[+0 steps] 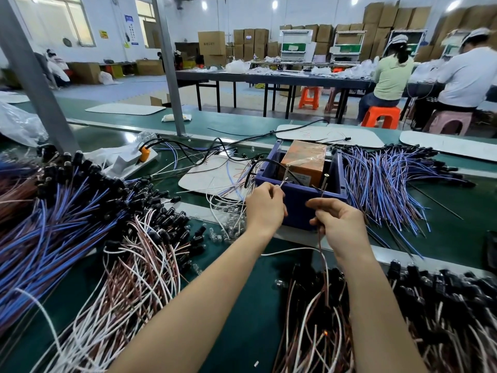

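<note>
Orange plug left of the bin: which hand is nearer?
Left. The left hand, pinching a pale wire, is right of the orange plug, at the blue bin's left corner; the right hand, pinching a brown wire, is farther right, before the bin.

**Both hands forward, each closed on a wire**

I have my left forearm and right forearm bare and stretched forward from the bottom edge, converging toward the middle. My left hand shows its back to the camera, thumb and forefinger pinching a thin lead at the top. My right hand sits just beside it, slightly lower, fingers curled round a brown wire. The hands don't touch.
</note>
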### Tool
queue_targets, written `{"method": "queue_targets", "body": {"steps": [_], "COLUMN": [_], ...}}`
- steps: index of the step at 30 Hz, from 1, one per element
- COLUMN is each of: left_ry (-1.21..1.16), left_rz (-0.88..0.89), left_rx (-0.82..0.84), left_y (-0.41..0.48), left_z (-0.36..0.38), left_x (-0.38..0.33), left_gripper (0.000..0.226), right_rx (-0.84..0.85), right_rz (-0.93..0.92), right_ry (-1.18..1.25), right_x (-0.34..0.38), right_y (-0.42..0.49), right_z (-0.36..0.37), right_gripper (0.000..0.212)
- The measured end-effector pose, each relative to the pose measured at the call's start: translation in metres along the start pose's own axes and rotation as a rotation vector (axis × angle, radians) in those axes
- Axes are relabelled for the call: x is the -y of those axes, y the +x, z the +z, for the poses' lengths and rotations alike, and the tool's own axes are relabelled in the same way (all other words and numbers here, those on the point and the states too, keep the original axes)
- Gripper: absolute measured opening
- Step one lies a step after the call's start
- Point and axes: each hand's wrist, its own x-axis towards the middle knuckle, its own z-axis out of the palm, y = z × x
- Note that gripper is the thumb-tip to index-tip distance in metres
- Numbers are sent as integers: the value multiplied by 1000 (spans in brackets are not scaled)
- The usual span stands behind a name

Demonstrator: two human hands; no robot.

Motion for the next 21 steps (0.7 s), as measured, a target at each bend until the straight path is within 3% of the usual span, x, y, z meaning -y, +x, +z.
{"method": "queue_targets", "body": {"steps": [7,11,17,21], "left_ry": [-112,-332,-574,-580], "left_rz": [77,179,479,566], "left_rx": [141,209,401,634], "left_y": [-18,-29,-67,-100], "left_z": [-20,-66,-144,-179], "left_x": [-22,-69,-137,-133], "left_gripper": [29,27,22,18], "right_rx": [36,104,169,268], "right_rz": [86,89,-183,-297], "right_ry": [55,151,452,306], "right_x": [15,52,124,150], "right_y": [-6,-19,-56,-75], "right_z": [-15,-30,-48,-48], "right_gripper": [31,28,43,48]}}
